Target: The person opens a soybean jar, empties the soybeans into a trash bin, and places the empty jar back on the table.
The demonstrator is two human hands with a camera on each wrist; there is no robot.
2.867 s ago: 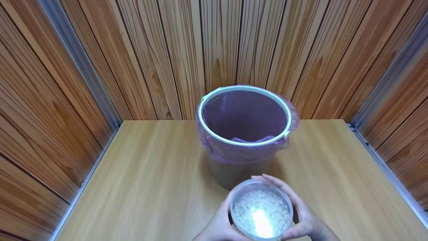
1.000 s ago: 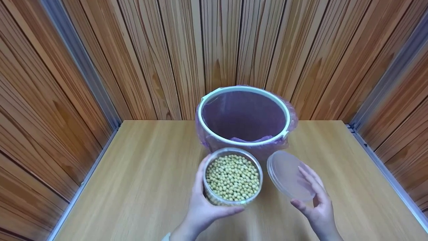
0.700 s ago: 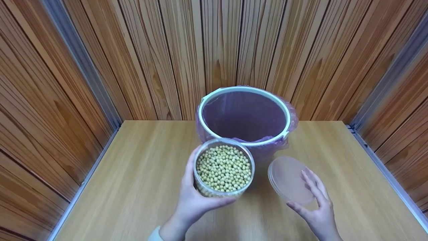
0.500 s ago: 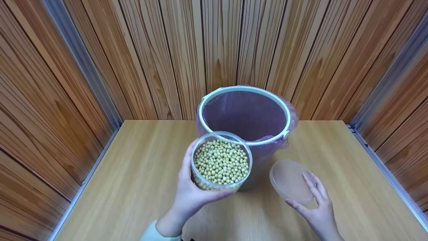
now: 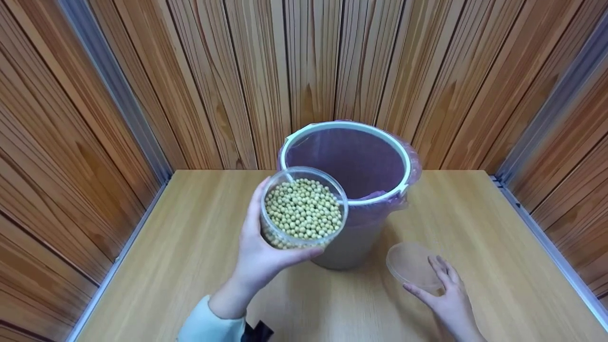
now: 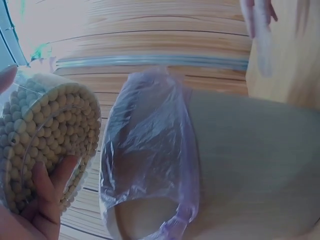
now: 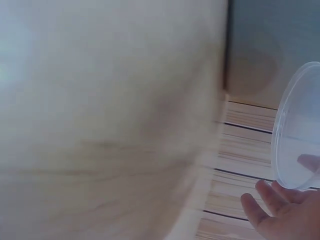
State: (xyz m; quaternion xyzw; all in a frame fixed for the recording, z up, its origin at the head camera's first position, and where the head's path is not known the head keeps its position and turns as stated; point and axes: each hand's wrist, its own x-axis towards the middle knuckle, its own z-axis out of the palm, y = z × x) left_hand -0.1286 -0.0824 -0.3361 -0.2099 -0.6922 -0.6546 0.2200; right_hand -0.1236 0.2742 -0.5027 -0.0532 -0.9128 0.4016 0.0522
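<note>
My left hand [image 5: 256, 261] grips a clear round plastic tub [image 5: 311, 174] from its left side, thumb along the near side. Pale yellow soybeans [image 5: 304, 211] fill most of the tub, which is uncovered and tilted. In the head view it overlaps the front left rim of a grey bucket [image 5: 349, 249]. A translucent purple bag [image 5: 373, 216] lines the bucket and folds over its pale rim. The left wrist view shows fingers spread under the tub's base [image 6: 55, 135]. Lower right, my right hand [image 5: 449, 301] holds a clear round lid [image 5: 411, 266] by its edge, low over the table.
The bucket stands toward the back of a light wooden table [image 5: 209, 237]. Wood-plank walls [image 5: 228, 85] enclose the back and both sides, with metal strips [image 5: 118, 95] at the corners.
The tub was covered at first; the lid has come off into my right hand. My left hand has raised the tub up and left toward the bucket's rim, while the lid has sunk lower.
</note>
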